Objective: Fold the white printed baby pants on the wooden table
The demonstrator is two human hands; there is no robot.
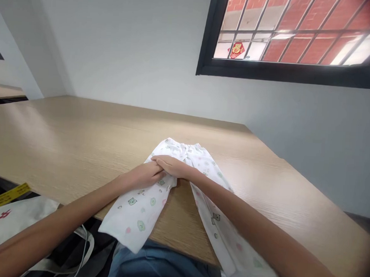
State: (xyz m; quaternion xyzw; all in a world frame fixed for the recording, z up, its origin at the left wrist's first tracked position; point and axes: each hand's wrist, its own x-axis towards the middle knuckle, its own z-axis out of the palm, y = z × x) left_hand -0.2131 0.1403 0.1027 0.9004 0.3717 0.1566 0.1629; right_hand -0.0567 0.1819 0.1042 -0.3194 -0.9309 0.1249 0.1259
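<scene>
A pair of white children's trousers (169, 196) with small pastel bear prints lies on a light wood-grain table (78, 148), its two legs spread toward me in a V. The waistband (180, 146) points to the far side. My left hand (143, 175) sits at the middle of the trousers, its fingers closed on the fabric near the crotch. My right hand (170, 166) lies across the left hand's fingers, pressing on the same spot. Beneath my hands, the fingertips and the fabric are hidden.
A white tote bag (7, 223) with red characters and a yellow strip (4, 198) sit below the near left table edge. My blue jeans (155, 266) show under the near edge. A black-framed window (291, 36) looks onto a red brick wall.
</scene>
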